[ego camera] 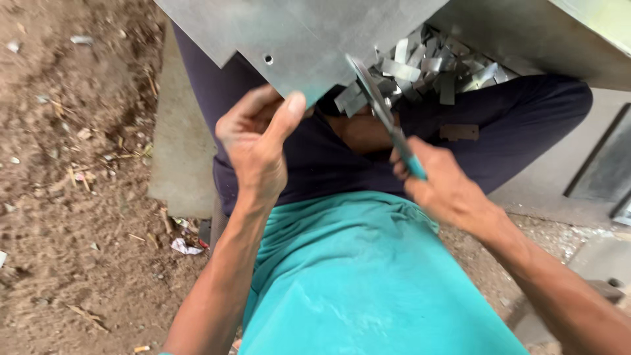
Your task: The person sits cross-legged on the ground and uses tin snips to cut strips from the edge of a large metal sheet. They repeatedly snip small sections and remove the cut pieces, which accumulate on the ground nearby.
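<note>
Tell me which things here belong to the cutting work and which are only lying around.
In use:
- metal sheet, held by the left hand
- tin snips, gripped in the right hand
- cut metal strips, piled beyond the snips

Lying about:
- paper scrap on the dirt
- concrete slab

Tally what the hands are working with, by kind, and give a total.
Metal sheet gripped by the left hand: 1
Snips with teal handle, in the right hand: 1
Pile of cut metal strips, too jumbled to count singly: 1
Loose strip on trouser leg: 1
Total: 4
</note>
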